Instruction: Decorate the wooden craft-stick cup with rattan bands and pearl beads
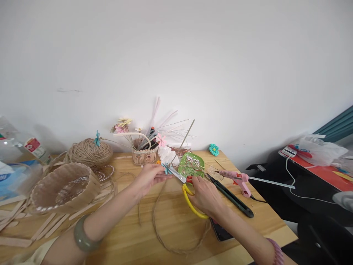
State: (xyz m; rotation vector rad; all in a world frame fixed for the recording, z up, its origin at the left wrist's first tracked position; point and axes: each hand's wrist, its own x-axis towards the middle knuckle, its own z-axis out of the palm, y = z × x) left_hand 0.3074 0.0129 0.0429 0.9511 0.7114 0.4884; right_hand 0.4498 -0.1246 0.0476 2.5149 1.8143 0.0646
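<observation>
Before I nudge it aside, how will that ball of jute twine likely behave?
The ball of jute twine is rounded, so it probably rolls. It looks loosely wound, likely light and soft. Loose strands trail across the table, so it may unwind or drag them.

Bright, even daylight; wide-angle edge distortion

Yellow-handled scissors [184, 183], blades open and pointing toward ten o'clock, close on a small blue piece [166, 169], perhaps ribbon.
</observation>
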